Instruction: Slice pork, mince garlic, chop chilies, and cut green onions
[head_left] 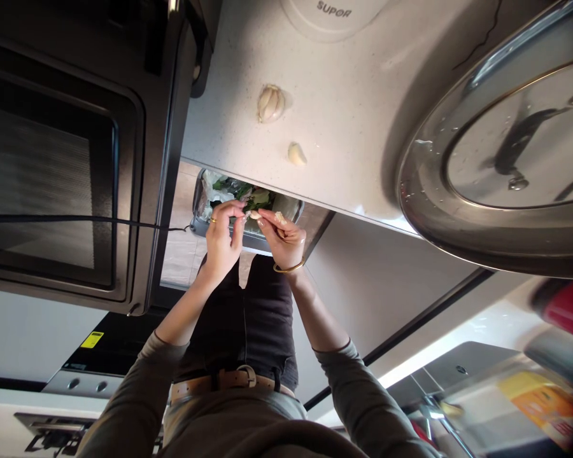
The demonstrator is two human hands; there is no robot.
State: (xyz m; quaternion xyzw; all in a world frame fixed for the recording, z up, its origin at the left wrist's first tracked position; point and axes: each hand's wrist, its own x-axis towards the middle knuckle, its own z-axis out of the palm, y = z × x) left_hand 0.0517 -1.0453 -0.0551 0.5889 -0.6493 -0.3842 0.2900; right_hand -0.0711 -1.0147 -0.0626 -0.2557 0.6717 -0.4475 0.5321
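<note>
Over a bin [258,243] my two hands meet at their fingertips around a small garlic clove [254,215]. My right hand [286,243] pinches the clove between thumb and fingers, and a pale scrap of peel [280,218] sticks to its fingers. My left hand [219,245] has its thumb and fingertips pinched at the clove's other end; what exactly lies between them is too small to make out. On the counter [334,114] above lie a partial garlic bulb [270,104] and a loose clove [297,153].
Green leaves [258,198] and plastic bagging fill the bin. A microwave [62,165] stands at the left, with a black cord [100,220] crossing it. A large metal lid [439,184] rests at the right. A white SUPOR item [334,19] sits at the counter's top.
</note>
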